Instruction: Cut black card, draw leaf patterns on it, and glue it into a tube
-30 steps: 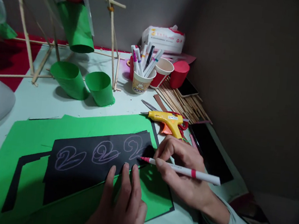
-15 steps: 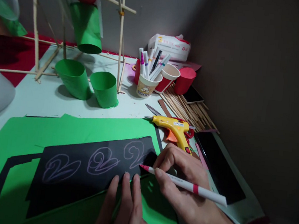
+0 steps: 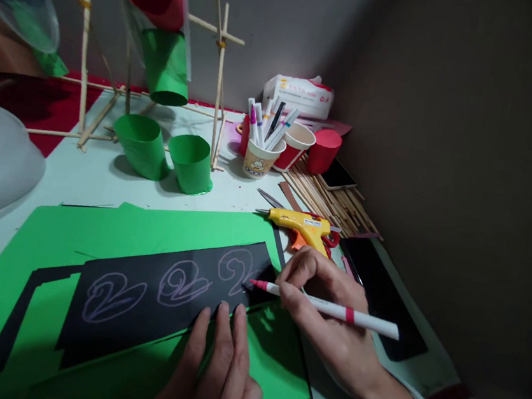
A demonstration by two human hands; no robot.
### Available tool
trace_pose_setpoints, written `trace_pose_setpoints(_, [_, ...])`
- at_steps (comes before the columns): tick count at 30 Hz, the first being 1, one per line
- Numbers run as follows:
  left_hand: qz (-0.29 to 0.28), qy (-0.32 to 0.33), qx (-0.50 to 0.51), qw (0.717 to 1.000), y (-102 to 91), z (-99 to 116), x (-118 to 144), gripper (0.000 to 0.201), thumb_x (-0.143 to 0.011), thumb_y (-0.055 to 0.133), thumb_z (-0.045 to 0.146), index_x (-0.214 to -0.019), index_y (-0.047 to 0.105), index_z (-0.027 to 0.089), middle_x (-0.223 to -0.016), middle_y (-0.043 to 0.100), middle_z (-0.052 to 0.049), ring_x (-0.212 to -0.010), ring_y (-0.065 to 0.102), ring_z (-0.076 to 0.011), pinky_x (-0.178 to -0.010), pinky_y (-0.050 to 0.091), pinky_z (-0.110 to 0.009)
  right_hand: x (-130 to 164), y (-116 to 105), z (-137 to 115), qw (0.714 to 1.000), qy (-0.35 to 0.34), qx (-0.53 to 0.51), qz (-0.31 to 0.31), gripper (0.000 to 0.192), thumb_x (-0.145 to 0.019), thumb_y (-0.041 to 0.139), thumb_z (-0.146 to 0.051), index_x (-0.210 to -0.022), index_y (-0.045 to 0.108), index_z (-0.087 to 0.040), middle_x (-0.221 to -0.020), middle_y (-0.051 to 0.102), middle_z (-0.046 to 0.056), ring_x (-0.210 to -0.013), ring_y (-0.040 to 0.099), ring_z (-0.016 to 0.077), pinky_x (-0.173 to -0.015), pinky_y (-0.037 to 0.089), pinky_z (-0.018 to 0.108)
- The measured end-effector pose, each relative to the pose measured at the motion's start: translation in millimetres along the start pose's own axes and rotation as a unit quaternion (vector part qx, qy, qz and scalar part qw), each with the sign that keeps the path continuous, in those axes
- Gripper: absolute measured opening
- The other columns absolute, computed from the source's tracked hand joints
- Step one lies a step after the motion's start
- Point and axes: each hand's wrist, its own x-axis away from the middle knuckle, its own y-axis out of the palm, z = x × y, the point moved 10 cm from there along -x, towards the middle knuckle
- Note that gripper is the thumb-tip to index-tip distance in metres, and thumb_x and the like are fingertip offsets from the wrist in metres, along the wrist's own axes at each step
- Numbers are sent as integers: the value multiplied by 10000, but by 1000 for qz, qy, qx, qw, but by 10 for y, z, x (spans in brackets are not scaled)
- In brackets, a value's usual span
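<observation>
Showing, in the head view, lower centre of the frame: left hand (image 3: 217, 373), fingers extended and close together, fingertips pressed flat on the lower edge of a black paper strip bearing three pale purple looped outlines (image 3: 163, 293). Lower right of the frame: right hand (image 3: 329, 315), fingers closed in a writing grip around a white marker pen with pink tip and pink band (image 3: 330, 308); the tip touches the right end of the strip beside the third outline. The strip lies on a large green paper sheet with black edging (image 3: 99, 232), which covers the lower left and centre of a pale tabletop (image 3: 81, 178). Centre right, just above the right hand: yellow hot-glue gun with orange trigger (image 3: 304, 224), lying on its side, nozzle pointing left. Upper centre: white paper cup with a printed figure, holding several markers (image 3: 258, 157); beside it a red-and-white paper cup (image 3: 295, 144) and a red cup (image 3: 323, 150); behind them a white tissue pack (image 3: 299, 96). Right of centre: bundle of thin wooden sticks (image 3: 337, 201). Upper left: frame of wooden sticks (image 3: 84, 44) with two green paper cylinders (image 3: 165, 156) at its foot.
</observation>
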Motion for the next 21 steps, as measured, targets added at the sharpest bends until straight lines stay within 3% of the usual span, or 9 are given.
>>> trace_pose_setpoints(7, [7,1,13,1000,-93,-82,-70,325,-954,442,146,-657,569,184,-1108,771,-142,-1027,668,-295,-917,453,-479,-98,-165,218,966,39,-246,65,200,-865,679,-202,-689,585,-200,-678,575,-16,-621,483,138,-591,376,278])
trace_pose_setpoints(11, [49,13,38,998,-133,-57,-45,349,-983,395,150,-703,602,183,-1120,758,-144,-1051,616,-280,-928,415,-478,-130,-234,144,951,26,-296,85,211,-842,686,-199,-652,596,-187,-645,560,-18,-596,458,123,-589,365,267])
trace_pose_setpoints(14, [83,-11,78,993,-164,-118,-15,338,-971,406,121,-694,578,210,-864,754,-69,-844,618,-225,-843,424,-409,-137,-246,111,943,38,-320,88,228,-822,708,-240,-638,587,-185,-634,556,-22,-564,445,112,-564,355,256])
trace_pose_setpoints(16, [51,-45,163,984,-134,-257,-39,313,-962,439,137,-679,538,227,-674,651,-4,-652,570,-187,-706,434,-340,-143,-255,103,940,42,-329,87,247,-815,723,-276,-636,579,-186,-626,548,-25,-548,438,109,-551,350,252])
trace_pose_setpoints(18, [-17,-91,317,944,-83,-452,-99,259,-988,434,226,-760,556,230,-693,612,7,-615,562,-164,-604,427,-282,-149,-284,90,940,37,-326,87,253,-818,732,-304,-647,587,-186,-645,554,-24,-555,443,108,-554,357,249])
trace_pose_setpoints(19, [-35,-131,407,903,-87,-586,-131,251,-1005,415,294,-824,573,225,-743,621,-2,-647,578,-156,-598,433,-259,-151,-305,86,941,34,-324,89,246,-825,733,-309,-659,598,-185,-665,564,-20,-570,455,110,-562,366,247])
trace_pose_setpoints(21, [-89,-269,545,789,-9,-888,-131,286,-1007,421,375,-801,551,225,-681,544,27,-607,521,-132,-578,417,-229,-152,-345,86,943,31,-320,92,209,-833,742,-296,-695,633,-184,-717,592,-9,-630,499,119,-596,393,244])
